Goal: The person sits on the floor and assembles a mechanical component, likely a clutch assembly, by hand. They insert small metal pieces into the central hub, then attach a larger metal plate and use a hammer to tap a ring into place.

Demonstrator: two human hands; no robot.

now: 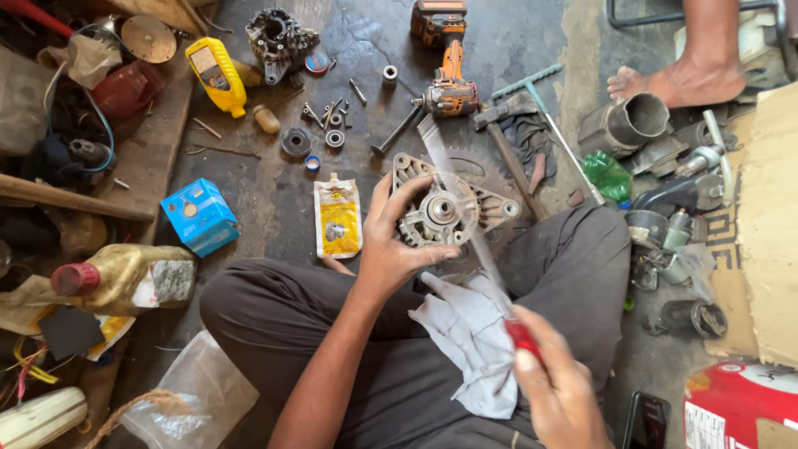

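My left hand (391,241) grips a grey metal alternator housing (449,209) by its left rim, held above my lap. My right hand (559,391) is closed on the red handle of a long screwdriver (524,337); its shaft is blurred and runs up across the housing's middle. A white rag (470,341) lies on my lap between the two hands, partly under the right hand.
On the dark floor lie a white and yellow pouch (337,216), a blue box (199,216), a yellow bottle (216,76), an orange power drill (447,66), a hammer (509,141), bearings and bolts (332,116). Another person's bare foot (677,79) rests at the upper right. Metal parts (665,199) crowd the right.
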